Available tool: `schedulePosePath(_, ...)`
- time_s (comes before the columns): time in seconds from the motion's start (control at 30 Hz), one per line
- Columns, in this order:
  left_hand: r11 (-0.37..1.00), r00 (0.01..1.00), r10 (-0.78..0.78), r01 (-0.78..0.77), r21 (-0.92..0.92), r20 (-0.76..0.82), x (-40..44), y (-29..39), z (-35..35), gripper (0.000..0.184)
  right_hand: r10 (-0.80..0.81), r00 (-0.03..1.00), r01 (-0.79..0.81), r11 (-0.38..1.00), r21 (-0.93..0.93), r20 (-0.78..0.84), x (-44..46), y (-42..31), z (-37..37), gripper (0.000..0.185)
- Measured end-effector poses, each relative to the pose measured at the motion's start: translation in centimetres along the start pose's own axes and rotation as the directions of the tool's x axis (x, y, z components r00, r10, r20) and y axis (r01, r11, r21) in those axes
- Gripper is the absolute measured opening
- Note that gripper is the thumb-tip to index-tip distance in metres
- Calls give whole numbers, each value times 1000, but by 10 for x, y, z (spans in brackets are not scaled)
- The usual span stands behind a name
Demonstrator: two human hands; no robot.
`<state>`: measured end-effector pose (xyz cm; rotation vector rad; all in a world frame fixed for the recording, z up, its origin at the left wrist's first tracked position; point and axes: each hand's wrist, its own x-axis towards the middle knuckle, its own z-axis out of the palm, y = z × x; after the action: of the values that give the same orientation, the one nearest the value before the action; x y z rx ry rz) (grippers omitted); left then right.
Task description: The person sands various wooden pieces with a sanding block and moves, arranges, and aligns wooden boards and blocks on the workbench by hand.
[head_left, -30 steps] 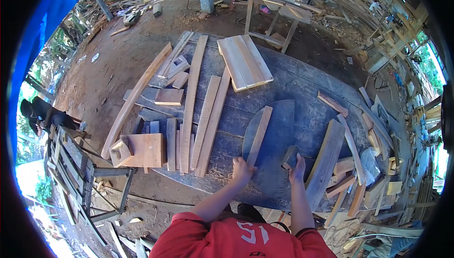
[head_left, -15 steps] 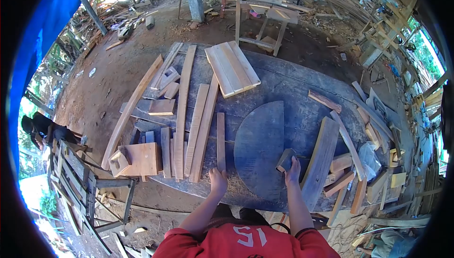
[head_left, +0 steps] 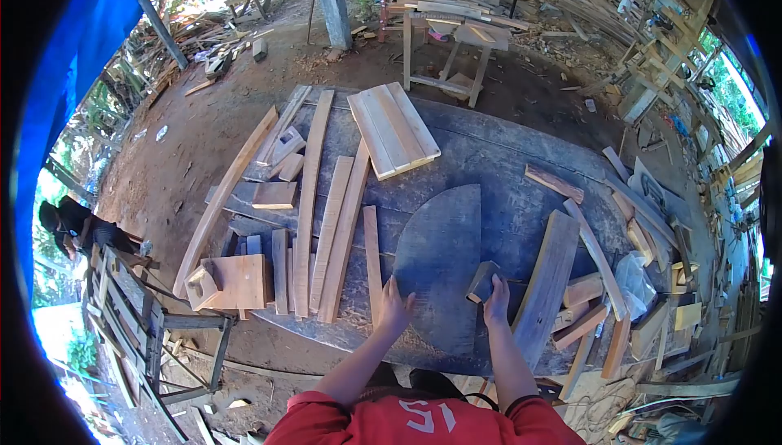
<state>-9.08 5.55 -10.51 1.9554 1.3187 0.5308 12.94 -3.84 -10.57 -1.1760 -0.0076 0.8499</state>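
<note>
My left hand (head_left: 394, 308) has its fingers stretched out, over the left edge of a dark half-round board (head_left: 440, 257) lying on the table. Just left of that hand is a narrow wooden strip (head_left: 371, 253). My right hand (head_left: 496, 301) grips the right side of a small, dark-faced wood block (head_left: 483, 281), with fingers and thumb around its edge. The block is at the half-round board's straight right edge. A wide plank (head_left: 546, 282) slants away to the right of this hand.
A slatted wooden panel (head_left: 394, 129) lies at the table's far side. Long boards (head_left: 314, 200) and a wooden box-like piece (head_left: 244, 280) cover the left. Offcuts (head_left: 582, 288) and a clear plastic bag (head_left: 634, 282) crowd the right. A person (head_left: 85, 225) is beyond a wooden frame at left.
My left hand has left the lower end of the narrow strip and moved right, to the half-round board's edge. My right hand stays at the block. The whole view has shifted slightly.
</note>
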Motion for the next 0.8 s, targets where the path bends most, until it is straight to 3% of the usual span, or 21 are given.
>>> schedulePosePath(0.13,987,987,-155,153,-49,-46,10,21,14,69,-44,999,44,999,14,-7,9,8,2,31)
schedulePosePath(0.2,873,881,-473,464,-153,-27,19,34,12,68,-37,998,38,999,23,-57,7,8,5,30)
schedulePosePath(0.27,825,836,-549,539,-173,-14,30,31,15,65,65,981,-51,996,79,-186,7,3,7,30)
schedulePosePath(0.3,771,785,-620,608,-190,0,35,35,12,62,64,981,-51,996,74,-185,10,2,2,30)
schedulePosePath(0.33,739,738,-673,667,-91,-51,36,42,11,58,85,991,-71,989,131,-105,14,0,-4,29)
schedulePosePath(0.37,738,737,-674,669,-93,-50,40,44,4,58,101,995,-95,978,186,-24,18,-3,-10,29)
schedulePosePath(0.43,602,700,-658,710,-364,278,42,35,-13,59,97,994,-104,980,168,50,17,-20,-11,28)
schedulePosePath(0.5,551,700,-669,693,-466,251,38,-5,24,63,93,987,-112,982,153,128,10,-39,-5,28)
schedulePosePath(0.57,666,743,-669,606,-435,11,36,-15,43,67,217,959,-256,940,226,183,6,-52,2,28)
schedulePosePath(0.67,603,748,-649,618,-504,141,39,3,17,73,148,956,-202,959,201,255,12,-42,-5,32)
schedulePosePath(0.8,685,811,-581,531,-499,66,44,36,-23,63,221,930,-305,910,281,294,5,-44,4,37)
